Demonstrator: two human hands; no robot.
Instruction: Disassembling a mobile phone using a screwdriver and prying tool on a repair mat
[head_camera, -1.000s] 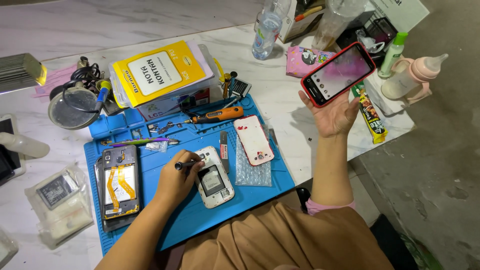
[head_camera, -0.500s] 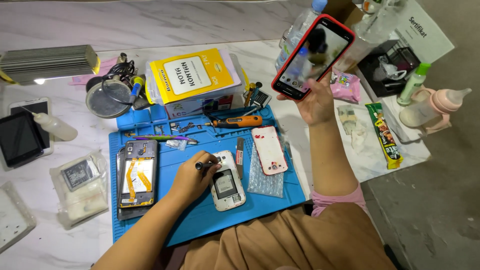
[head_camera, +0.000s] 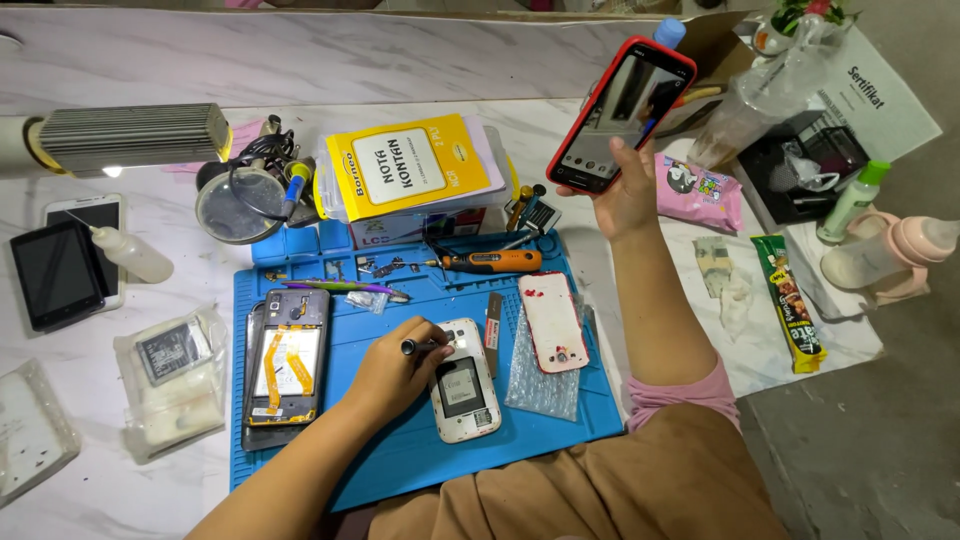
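Lying under left hand (head_camera: 390, 372): opened phone (head_camera: 465, 392)

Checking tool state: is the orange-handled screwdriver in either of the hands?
No: the orange-handled screwdriver lies on the blue work mat, while the left hand holds a thin dark tool and the right hand a red-cased phone.

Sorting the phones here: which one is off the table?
The red-cased phone, held up in the right hand; the opened white phone and the others lie flat.

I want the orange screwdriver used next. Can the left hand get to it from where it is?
Probably yes. The left hand rests on the blue mat, and the orange screwdriver lies just beyond on the same mat, uncovered. But it already grips a small dark tool.
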